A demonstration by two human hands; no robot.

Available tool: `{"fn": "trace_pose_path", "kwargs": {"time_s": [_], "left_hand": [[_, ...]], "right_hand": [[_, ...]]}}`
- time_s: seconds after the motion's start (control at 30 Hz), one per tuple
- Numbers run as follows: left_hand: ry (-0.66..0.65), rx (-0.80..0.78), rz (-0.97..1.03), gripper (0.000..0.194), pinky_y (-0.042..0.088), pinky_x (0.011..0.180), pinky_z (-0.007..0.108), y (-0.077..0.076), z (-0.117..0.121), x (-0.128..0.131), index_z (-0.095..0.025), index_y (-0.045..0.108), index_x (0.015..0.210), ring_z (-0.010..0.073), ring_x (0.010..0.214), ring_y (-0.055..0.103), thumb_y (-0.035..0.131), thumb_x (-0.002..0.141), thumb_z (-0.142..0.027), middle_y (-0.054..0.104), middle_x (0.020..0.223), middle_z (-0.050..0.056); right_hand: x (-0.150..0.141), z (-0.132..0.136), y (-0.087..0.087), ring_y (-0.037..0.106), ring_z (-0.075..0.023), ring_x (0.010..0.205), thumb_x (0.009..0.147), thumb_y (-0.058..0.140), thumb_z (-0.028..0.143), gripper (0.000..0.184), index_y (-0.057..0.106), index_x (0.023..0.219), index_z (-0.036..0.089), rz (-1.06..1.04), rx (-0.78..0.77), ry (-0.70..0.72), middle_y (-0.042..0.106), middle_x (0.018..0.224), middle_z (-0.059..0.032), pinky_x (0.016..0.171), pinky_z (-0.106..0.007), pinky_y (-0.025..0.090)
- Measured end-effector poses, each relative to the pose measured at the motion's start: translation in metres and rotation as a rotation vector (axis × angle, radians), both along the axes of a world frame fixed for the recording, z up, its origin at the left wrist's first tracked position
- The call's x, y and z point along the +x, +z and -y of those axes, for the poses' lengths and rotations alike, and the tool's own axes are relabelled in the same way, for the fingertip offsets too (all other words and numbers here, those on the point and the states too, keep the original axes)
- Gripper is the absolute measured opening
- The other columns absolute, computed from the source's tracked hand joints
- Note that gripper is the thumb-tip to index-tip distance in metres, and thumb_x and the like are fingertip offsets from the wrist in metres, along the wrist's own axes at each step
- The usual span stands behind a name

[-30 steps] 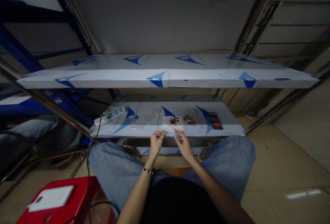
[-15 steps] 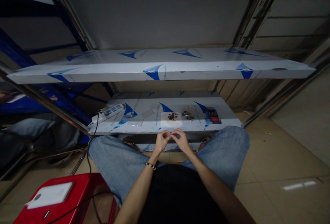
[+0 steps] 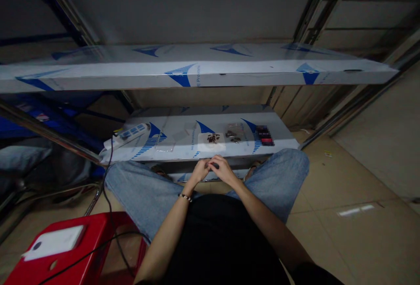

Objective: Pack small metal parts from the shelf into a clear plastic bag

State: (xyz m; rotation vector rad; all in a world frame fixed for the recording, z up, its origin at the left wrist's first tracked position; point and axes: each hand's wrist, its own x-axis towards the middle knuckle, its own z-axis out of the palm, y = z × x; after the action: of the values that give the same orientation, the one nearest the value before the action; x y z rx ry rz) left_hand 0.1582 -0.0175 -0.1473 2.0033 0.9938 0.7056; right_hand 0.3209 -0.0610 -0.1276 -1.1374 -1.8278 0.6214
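Observation:
My left hand (image 3: 200, 171) and my right hand (image 3: 223, 168) meet just in front of the lower shelf (image 3: 183, 150), between my knees. Their fingers are curled and pinched together on something small and dark that I cannot make out. Just beyond them on the shelf lies a white sheet (image 3: 211, 141) with a little heap of small dark pieces. To its right sits a clear bag (image 3: 233, 133) with more dark pieces.
A white power strip (image 3: 126, 134) lies at the shelf's left end, its cable running down to a red stool (image 3: 62, 258) carrying a white device (image 3: 54, 242). An upper shelf (image 3: 197, 73) spans overhead. Empty clear bags (image 3: 166, 146) lie left of the sheet. Tiled floor lies to the right.
My hands drew back from the white sheet on the shelf and came together in a pinch near my lap. The view swung slightly, shifting the shelves left and up.

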Motion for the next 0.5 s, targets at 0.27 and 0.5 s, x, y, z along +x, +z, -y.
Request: {"fn": "trace_pose_path", "kwargs": {"time_s": [0.27,0.5], "left_hand": [[-0.040,-0.038,0.074,0.023,0.050,0.091,0.036,-0.008,-0.002,0.003,-0.013,0.070,0.094,0.0247,0.092,0.066,0.055,0.077,-0.017,0.074,0.100,0.012],[-0.020,-0.053,-0.019,0.028,0.049,0.086,0.033,-0.005,0.004,0.001,-0.014,0.065,0.092,0.0234,0.088,0.066,0.049,0.070,-0.009,0.071,0.093,0.009]], "right_hand": [[0.000,-0.006,-0.014,0.065,-0.0227,0.093,0.087,0.066,0.013,0.015,0.077,0.087,0.022,0.024,-0.013,-0.036,0.074,0.092,-0.0061,0.090,-0.037,0.050],[-0.001,0.003,-0.004,0.069,-0.0228,0.087,0.087,0.061,0.016,0.018,0.078,0.092,0.021,0.010,-0.111,0.110,0.077,0.094,-0.0065,0.085,-0.034,0.052]]}}
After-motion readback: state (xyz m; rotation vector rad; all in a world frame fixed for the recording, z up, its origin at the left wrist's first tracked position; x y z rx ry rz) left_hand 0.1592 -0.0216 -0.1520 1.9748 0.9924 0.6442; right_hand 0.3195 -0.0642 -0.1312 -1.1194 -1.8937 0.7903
